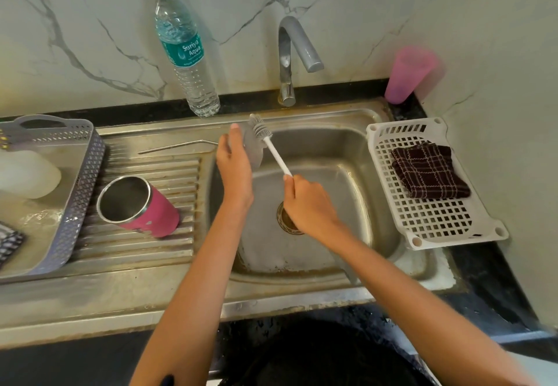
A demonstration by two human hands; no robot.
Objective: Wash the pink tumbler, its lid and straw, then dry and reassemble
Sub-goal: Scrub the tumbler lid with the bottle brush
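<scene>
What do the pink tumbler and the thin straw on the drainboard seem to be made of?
The pink tumbler looks like steel: shiny grey inside and rim, matte pink coat outside. The straw is probably metal too: thin, silvery, bent near one end.

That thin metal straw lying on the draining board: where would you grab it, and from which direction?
Pinch the metal straw near the middle of its long straight run, coming down from above, thumb and fingertip on opposite sides. It is thin and lies flat on the draining board, so fingers probably cannot get under it; the mid-point should keep it balanced.
</scene>
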